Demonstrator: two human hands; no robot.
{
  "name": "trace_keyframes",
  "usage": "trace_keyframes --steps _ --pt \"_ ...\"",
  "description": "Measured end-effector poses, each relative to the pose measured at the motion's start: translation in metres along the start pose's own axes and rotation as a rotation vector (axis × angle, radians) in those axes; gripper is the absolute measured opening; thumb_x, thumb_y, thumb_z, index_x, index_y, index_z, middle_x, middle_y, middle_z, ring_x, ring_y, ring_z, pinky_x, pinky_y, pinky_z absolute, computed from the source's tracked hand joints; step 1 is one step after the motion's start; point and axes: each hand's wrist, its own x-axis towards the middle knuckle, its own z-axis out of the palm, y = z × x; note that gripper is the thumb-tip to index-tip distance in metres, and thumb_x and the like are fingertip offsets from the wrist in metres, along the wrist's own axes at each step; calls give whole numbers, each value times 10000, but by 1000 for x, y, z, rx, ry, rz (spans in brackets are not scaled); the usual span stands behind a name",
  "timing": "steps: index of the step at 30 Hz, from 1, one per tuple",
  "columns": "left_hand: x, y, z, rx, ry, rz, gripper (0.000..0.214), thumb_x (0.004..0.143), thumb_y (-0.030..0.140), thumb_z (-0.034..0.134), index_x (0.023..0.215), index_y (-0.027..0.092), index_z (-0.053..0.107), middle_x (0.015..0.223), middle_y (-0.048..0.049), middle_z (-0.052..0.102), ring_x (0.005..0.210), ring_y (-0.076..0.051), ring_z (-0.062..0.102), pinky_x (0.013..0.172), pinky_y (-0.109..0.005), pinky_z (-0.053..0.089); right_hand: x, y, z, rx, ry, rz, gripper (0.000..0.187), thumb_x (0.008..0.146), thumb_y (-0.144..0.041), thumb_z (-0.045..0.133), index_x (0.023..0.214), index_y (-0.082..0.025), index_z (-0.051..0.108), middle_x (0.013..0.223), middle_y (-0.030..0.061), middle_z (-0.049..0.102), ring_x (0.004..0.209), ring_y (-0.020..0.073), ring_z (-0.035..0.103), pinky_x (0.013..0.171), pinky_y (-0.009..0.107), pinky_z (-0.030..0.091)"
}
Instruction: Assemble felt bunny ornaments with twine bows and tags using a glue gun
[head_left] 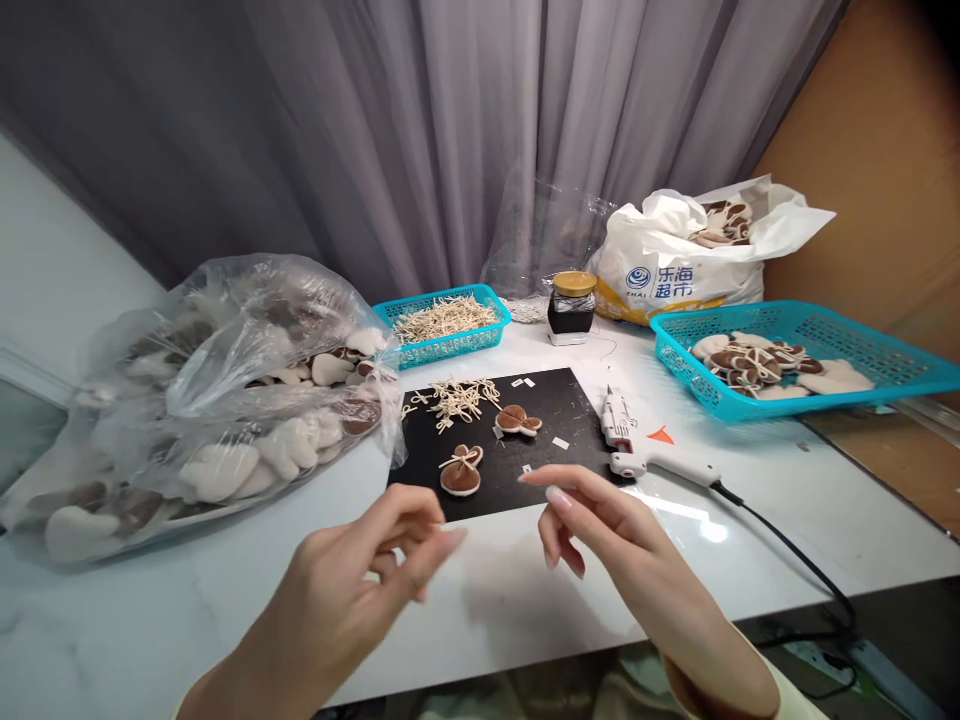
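My left hand (pixel 375 565) hovers over the white table's (pixel 187 600) near edge, fingers loosely curled and apart, nothing visible in them. My right hand (pixel 600 530) floats beside it, fingers stretched toward the black mat (pixel 555 400), holding nothing. On the mat lie a brown plush piece with a string bow (pixel 460 472), a second brown piece (pixel 517 420), a heap of cream string bows (pixel 459 398) and small white scraps. A white glue gun (pixel 626 440) rests at the mat's right edge.
A clear bag of plush pieces (pixel 217 400) fills the left. At the back stand a small teal basket of bows (pixel 444 322), a dark jar (pixel 571 305) and a white shopping bag (pixel 675 270). A larger teal basket (pixel 862 350) holds finished pieces. The gun's cord (pixel 795 550) trails right.
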Motion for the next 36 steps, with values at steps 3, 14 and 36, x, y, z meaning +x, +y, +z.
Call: trace_keyframes --steps 3,14,36 --pt "-4 -15 -8 -158 -58 -178 290 838 467 499 716 206 527 533 34 588 360 -77 504 339 -151 386 -1 0 -11 -34 54 -57 202 915 -261 405 889 -195 594 635 -2 563 591 116 485 562 244 387" --pt "11 7 21 -837 -354 -289 188 835 300 581 933 150 637 873 -52 682 658 -104 618 568 -175 516 -5 12 20 -611 8 -492 206 852 -268 563 1044 -198 531 895 48 611 747 140 571 628 234 490" --pt "36 -53 10 -57 -174 -319 407 740 573 558 700 169 521 430 50 551 285 -92 475 334 -183 311 -17 29 -163 -1665 293 -133 616 732 -184 408 1347 -143 419 1404 121 402 1258 315 415 840 411 514"
